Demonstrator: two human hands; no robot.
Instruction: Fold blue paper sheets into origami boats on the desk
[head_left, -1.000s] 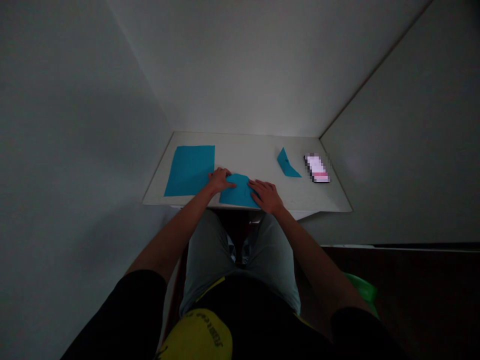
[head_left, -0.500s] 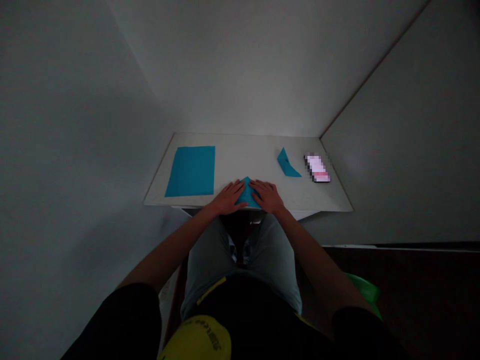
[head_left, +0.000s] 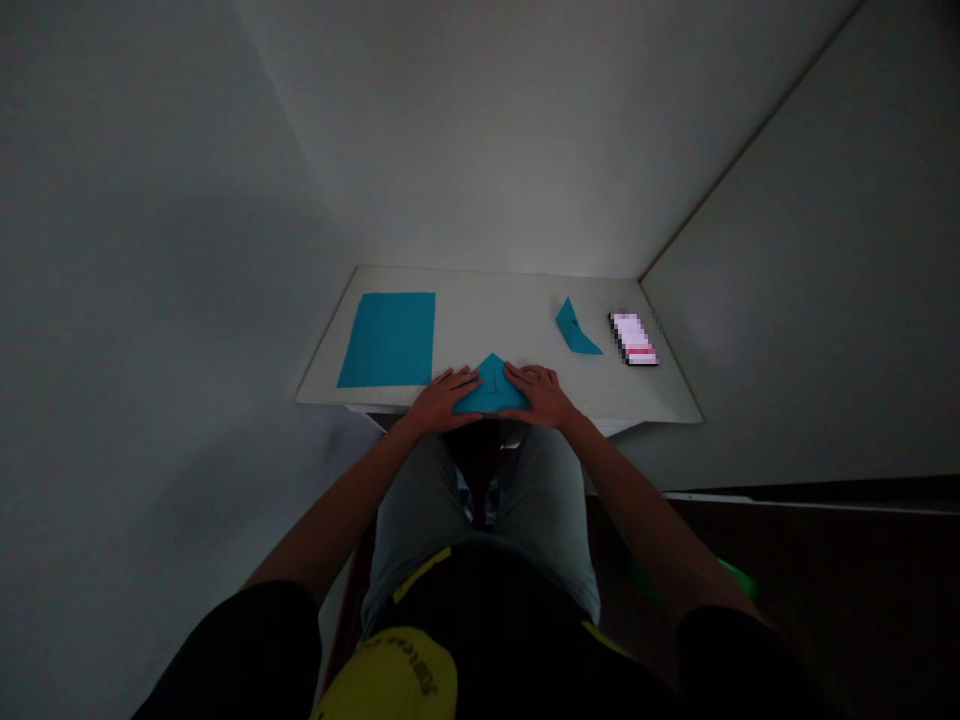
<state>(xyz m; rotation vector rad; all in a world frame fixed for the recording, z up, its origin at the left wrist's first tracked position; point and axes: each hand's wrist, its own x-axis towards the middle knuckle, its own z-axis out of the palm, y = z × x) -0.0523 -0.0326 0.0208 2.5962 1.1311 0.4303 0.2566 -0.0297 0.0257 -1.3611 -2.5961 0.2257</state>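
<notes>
A folded blue paper (head_left: 493, 385) lies at the table's front edge, its peak pointing away from me and a vertical seam showing in the middle. My left hand (head_left: 444, 400) holds its left end, with the thumb along the lower edge and the fingers on the sloping side. On the opposite end, my right hand (head_left: 545, 396) grips it the same way. The paper's two outer corners are partly hidden by my hands.
Flat blue paper (head_left: 390, 340) lies on the left of the white table (head_left: 487, 310). Toward the right are a small folded blue paper piece (head_left: 575, 332) and a phone (head_left: 634, 338) with its screen lit. Walls border the table at the back and sides.
My hands have moved apart toward the two ends of the folded paper. More of its face and its wide lower edge now show between them.
</notes>
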